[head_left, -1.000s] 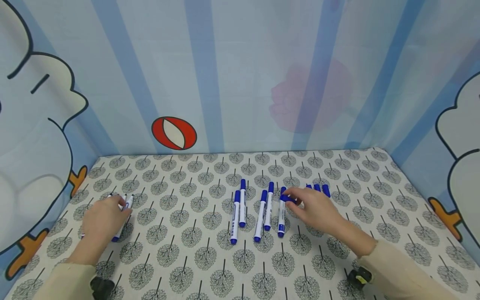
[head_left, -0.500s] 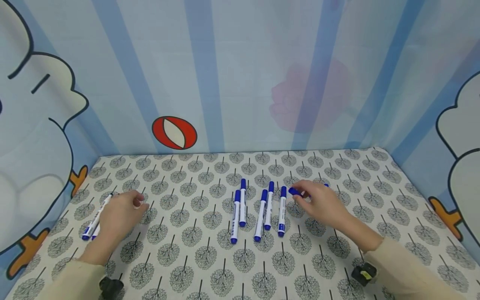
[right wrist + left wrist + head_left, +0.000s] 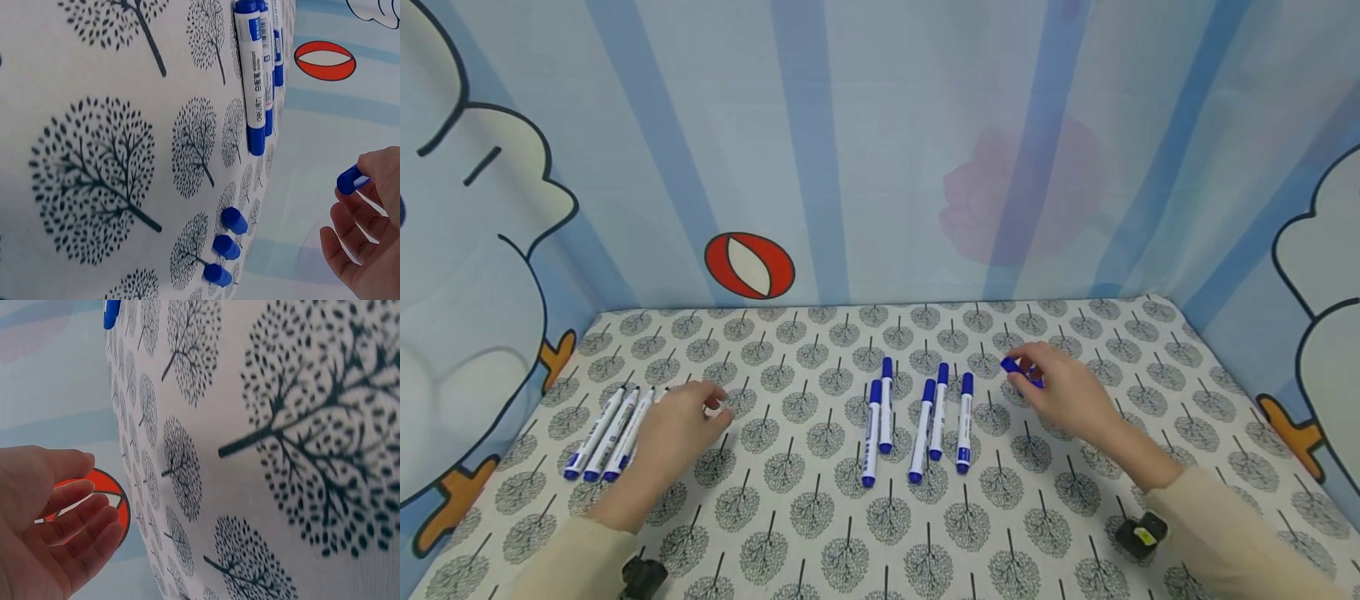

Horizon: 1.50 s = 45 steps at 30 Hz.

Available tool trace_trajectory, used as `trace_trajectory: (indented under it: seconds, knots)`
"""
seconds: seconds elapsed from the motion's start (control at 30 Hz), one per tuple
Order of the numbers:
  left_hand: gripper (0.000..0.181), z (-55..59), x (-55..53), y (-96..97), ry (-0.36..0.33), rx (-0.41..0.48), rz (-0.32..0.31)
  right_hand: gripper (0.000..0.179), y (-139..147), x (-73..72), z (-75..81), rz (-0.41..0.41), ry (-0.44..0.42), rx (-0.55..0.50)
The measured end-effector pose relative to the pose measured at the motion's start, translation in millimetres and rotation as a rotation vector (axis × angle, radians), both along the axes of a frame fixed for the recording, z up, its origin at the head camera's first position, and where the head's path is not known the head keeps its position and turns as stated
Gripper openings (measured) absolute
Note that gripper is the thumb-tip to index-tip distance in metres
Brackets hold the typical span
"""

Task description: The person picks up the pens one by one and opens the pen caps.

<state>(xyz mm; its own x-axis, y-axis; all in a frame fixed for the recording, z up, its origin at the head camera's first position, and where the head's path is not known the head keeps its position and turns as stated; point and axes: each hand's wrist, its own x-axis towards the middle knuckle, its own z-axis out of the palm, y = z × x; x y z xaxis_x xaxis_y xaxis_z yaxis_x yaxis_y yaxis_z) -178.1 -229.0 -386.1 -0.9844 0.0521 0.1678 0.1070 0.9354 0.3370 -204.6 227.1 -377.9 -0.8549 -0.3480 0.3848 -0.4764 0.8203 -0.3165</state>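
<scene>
My right hand [image 3: 1063, 396] pinches a blue marker cap [image 3: 352, 180] between thumb and fingers, held above the cloth to the right of the capped markers. My left hand [image 3: 677, 429] is empty, its fingers loosely bent in the left wrist view. Beside it at the left lie several uncapped whiteboard markers [image 3: 612, 437] with dark tips pointing away; the hand covers part of this group. Several capped white-and-blue markers [image 3: 921, 433] lie in the middle. Three loose blue caps [image 3: 226, 247] rest on the cloth in the right wrist view, mostly hidden behind my right hand in the head view.
A white cloth with a tree pattern [image 3: 805, 508] covers the table. Blue striped curtains [image 3: 895, 150] with cartoon figures and a red ball print [image 3: 748, 265] close off the back and both sides.
My left hand has moved right, away from the uncapped markers, uncovering more of them. My right hand has carried the pinched cap to the right and farther back, clear of the rightmost capped marker.
</scene>
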Motion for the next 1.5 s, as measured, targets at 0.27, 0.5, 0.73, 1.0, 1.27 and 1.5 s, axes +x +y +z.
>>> trace_trajectory:
  seconds: [0.27,0.5,0.73,1.0,1.27,1.5]
  knots:
    - [0.024,-0.6,1.5,12.2,0.016,-0.001,-0.036,0.028,16,-5.2,4.1,-0.054,-0.06,0.002]
    - [0.023,-4.0,1.4,23.1,0.043,-0.014,-0.061,0.027,34,-12.4,-0.6,-0.108,-0.072,0.031]
    - [0.022,-5.4,1.2,33.4,0.006,0.008,-0.077,0.031,50,-18.5,-5.5,-0.147,-0.148,0.03]
    - [0.02,-10.3,3.3,47.3,0.019,0.004,-0.118,0.03,61,-21.0,-11.9,-0.171,-0.206,0.029]
    - [0.021,-14.9,2.4,58.0,0.03,-0.016,-0.153,0.031,70,-24.6,-15.7,-0.204,-0.268,0.065]
    - [0.019,-13.7,4.7,64.5,0.046,0.0,-0.179,0.031,74,-27.4,-20.9,-0.232,-0.316,0.082]
